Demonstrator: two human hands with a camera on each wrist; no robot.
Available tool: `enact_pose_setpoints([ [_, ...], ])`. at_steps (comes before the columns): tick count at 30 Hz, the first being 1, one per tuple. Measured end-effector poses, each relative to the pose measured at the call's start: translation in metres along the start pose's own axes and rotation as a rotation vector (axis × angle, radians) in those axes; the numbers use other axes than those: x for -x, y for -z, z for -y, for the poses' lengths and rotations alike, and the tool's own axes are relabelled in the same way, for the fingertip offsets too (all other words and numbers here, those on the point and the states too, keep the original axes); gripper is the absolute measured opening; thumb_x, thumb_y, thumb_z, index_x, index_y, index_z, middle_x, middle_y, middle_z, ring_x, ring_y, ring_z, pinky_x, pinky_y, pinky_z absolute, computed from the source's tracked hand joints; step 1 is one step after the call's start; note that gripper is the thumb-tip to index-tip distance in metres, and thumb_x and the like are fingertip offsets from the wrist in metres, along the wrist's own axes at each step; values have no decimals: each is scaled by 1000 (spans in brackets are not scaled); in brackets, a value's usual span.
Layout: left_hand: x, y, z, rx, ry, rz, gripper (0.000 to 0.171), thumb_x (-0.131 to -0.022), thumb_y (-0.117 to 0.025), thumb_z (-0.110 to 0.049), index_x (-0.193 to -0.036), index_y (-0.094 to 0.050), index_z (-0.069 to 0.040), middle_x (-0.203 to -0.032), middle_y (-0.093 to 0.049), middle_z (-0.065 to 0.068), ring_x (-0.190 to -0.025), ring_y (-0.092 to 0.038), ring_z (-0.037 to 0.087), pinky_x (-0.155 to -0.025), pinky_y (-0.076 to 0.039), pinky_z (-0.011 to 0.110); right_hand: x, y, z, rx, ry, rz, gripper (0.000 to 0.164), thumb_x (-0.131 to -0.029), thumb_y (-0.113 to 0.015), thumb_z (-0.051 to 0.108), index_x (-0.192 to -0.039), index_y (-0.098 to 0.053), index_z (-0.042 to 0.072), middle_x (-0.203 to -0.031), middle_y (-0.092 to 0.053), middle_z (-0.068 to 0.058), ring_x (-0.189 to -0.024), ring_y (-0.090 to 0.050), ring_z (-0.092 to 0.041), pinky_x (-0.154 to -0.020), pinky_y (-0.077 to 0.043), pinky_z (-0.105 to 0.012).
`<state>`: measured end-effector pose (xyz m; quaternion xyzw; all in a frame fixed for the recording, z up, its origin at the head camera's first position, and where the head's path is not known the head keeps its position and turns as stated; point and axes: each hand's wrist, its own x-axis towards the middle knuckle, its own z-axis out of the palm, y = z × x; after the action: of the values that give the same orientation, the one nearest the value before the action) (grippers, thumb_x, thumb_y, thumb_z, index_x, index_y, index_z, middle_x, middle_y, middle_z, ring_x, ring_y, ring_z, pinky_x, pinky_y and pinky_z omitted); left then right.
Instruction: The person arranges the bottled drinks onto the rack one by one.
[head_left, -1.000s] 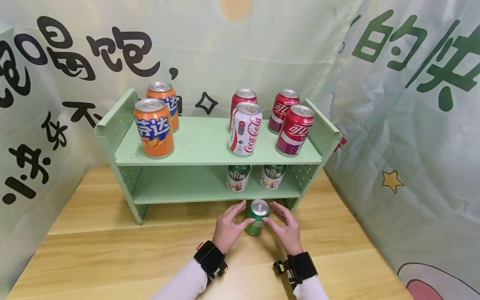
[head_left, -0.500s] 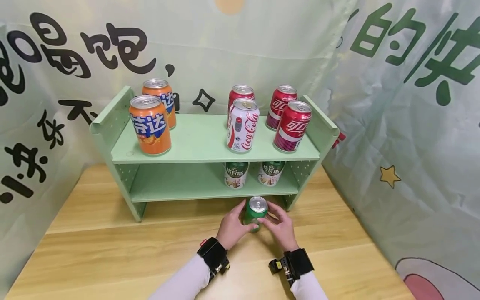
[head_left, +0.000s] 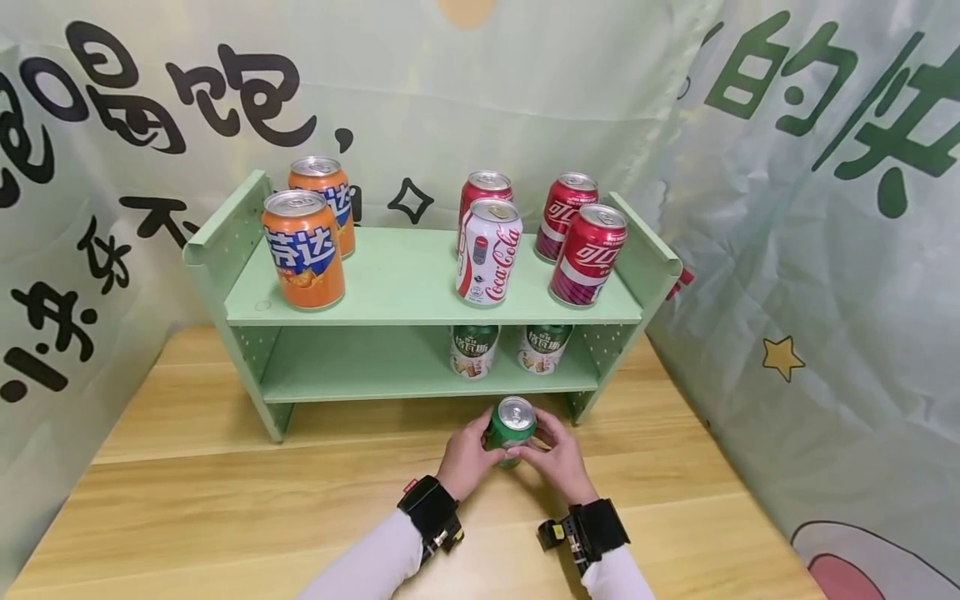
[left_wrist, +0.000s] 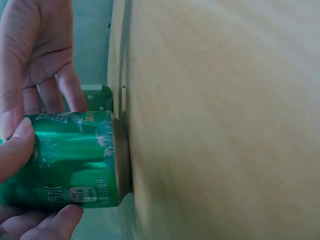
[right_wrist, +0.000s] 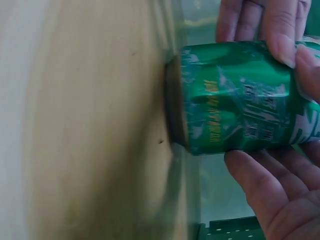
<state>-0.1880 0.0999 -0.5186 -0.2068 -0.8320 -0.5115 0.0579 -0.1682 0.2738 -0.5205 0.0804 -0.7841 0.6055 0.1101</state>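
A green soda can (head_left: 512,427) with a silver lid stands roughly upright in front of the shelf rack, between my two hands. My left hand (head_left: 467,461) grips its left side, and my right hand (head_left: 562,463) grips its right side. Both thumbs meet on the near face of the soda can (left_wrist: 75,162), with the other fingers curled about its sides. Low on the soda can (right_wrist: 235,97), its base is very near the wooden tabletop; whether it touches I cannot tell. In the head view the thumbs hide its lower front.
A pale green two-tier rack (head_left: 401,283) stands behind my hands. Its top holds orange cans (head_left: 303,258), a white cola can (head_left: 489,254) and several red cans (head_left: 588,258). Two white-and-green cans (head_left: 474,354) stand on the lower tier. Printed cloth (head_left: 750,275) hangs around the table (head_left: 262,517).
Both hands have closed in from beside the soda can and now grip it, thumbs together in front. The cans on the rack have not moved; the head view has shifted slightly.
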Motion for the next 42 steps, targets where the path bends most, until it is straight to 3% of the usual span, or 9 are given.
enact_pose_setpoints([
  [10,11,14,-17,19,-24,-16,76,-72,-81,-16,-137,-46,1,-127,-58,21,-109,-61,31,-88,-53,37,9,4,29,-11,-53,37,69,-67,-81,1,-129,-50,1,-127,-54,-19,-109,-58,-27,-87,-53,-27],
  [17,14,35,-31,-29,-81,-32,77,-68,-83,-17,-135,-49,-1,-122,-62,18,-104,-64,27,-86,-54,34,9,3,55,38,30,64,66,-69,-81,2,-127,-51,-4,-124,-55,-23,-106,-60,-26,-84,-54,-29],
  [23,10,50,-39,-45,-116,-32,77,-68,-84,-16,-135,-50,-3,-125,-61,16,-108,-63,27,-89,-52,34,5,0,70,30,60,56,66,-68,-81,1,-127,-52,-1,-123,-56,-21,-105,-61,-19,-82,-55,-29],
  [29,6,65,-45,-7,-106,-24,75,-66,-85,-18,-132,-53,-3,-119,-64,17,-94,-67,23,-78,-56,27,2,-7,82,30,28,45,66,-69,-83,7,-128,-53,3,-125,-56,-18,-108,-60,-28,-82,-55,-27],
  [33,3,77,-52,4,-92,-24,75,-65,-85,-20,-131,-55,-3,-117,-65,17,-86,-66,20,-72,-57,29,0,-13,94,18,26,40,66,-70,-83,10,-128,-54,5,-125,-57,-16,-109,-59,-32,-82,-55,-27],
  [36,3,85,-57,12,-82,-36,75,-66,-85,-19,-132,-54,-4,-119,-64,17,-96,-66,23,-78,-56,33,-4,-15,103,40,69,51,67,-69,-83,10,-128,-54,5,-123,-59,-17,-107,-61,-32,-82,-55,-27],
  [42,1,101,-68,49,-61,-78,75,-66,-85,-16,-133,-54,-6,-118,-64,17,-93,-67,20,-73,-57,29,-15,-17,118,91,199,92,65,-71,-82,11,-129,-53,5,-118,-62,-18,-105,-63,-29,-81,-56,-29],
])
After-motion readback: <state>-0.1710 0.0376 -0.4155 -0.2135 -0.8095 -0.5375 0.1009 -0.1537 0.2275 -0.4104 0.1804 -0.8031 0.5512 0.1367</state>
